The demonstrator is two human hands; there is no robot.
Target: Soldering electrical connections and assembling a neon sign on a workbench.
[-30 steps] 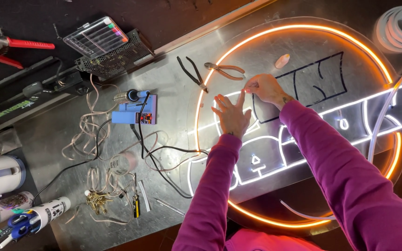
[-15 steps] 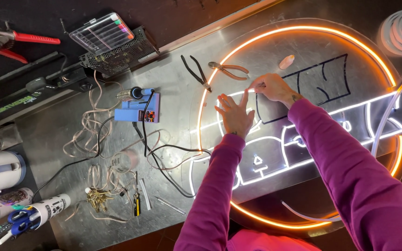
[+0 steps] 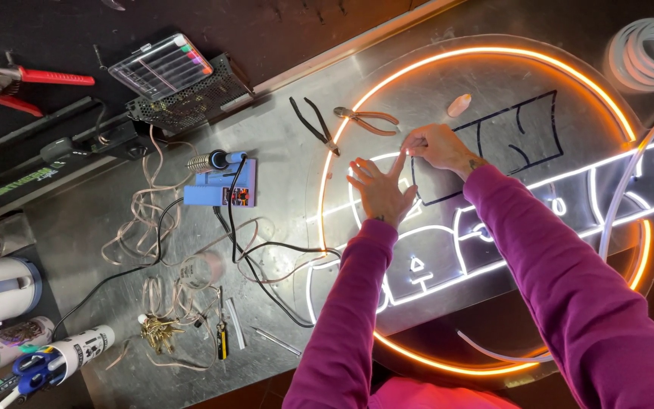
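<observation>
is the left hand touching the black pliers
Apart. The head view shows bare metal table between the left hand on the lit sign and the black pliers.

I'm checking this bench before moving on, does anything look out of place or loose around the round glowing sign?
Yes: a loose piece of white tubing lies unlit across the round sign's lower edge, outside any channel. Tangled pale and black wires sprawl over the metal table. Both hands, left and right, press the lit white strip.

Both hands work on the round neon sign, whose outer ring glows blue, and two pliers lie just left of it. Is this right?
Not quite: the head view shows the outer ring of the round neon sign glowing orange, not blue. The left hand and right hand do work on it, with two pliers beside it.
</observation>
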